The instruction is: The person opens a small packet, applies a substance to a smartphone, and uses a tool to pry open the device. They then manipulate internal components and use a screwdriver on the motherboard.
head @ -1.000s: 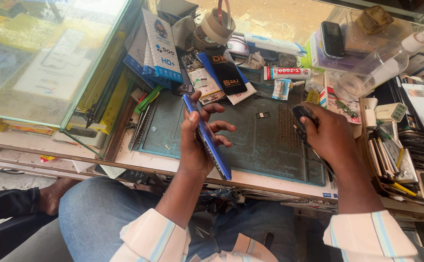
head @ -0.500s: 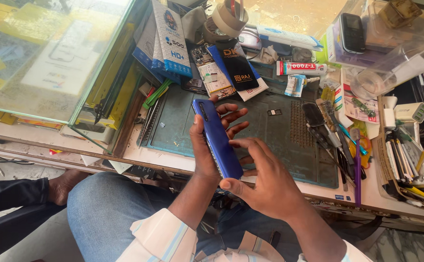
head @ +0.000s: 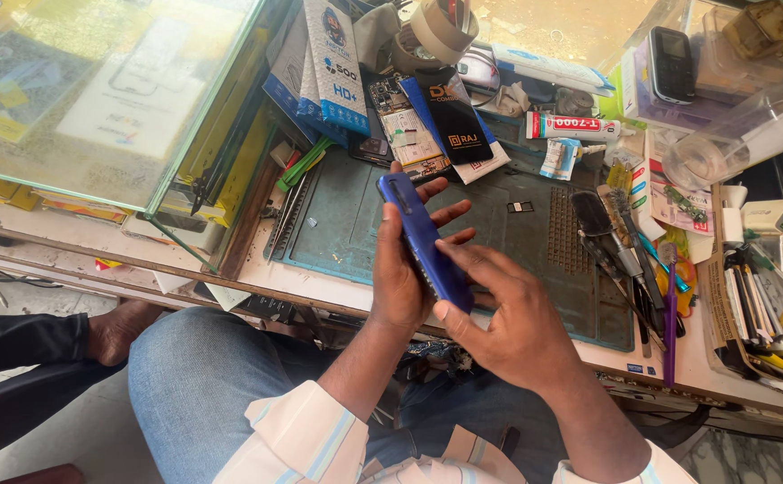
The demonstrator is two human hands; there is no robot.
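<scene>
**Both hands on blue phone, held on edge above the repair mat**

Gripped firmly in the left hand (head: 402,285), the blue phone (head: 425,240) stands on its long edge, tilted, with its top end pointing away from the person. Left palm sits behind the device; left fingers curl around its far side. The right hand (head: 506,314) meets the phone at its lower end, thumb pressed against the near corner, fingers half curled and closed only as far as the edge of the casing. Neither hand holds a tool.

Location: the phone is raised clear of the green work mat (head: 535,246), roughly above the mat's near left part, and touches nothing but the two hands.

Step in hand, by judgement: handling or probing of the casing edge at the bottom corner, the device appearing still assembled. Whether a seam has parted cannot be told from this view.

Next move, by judgement, calls for a steady left-hand hold and controlled thumb pressure along the edge. Tweezers and other hand tools (head: 629,260) lie near, at the mat's right side. A glue tube (head: 572,127) lies beyond the mat.
</scene>
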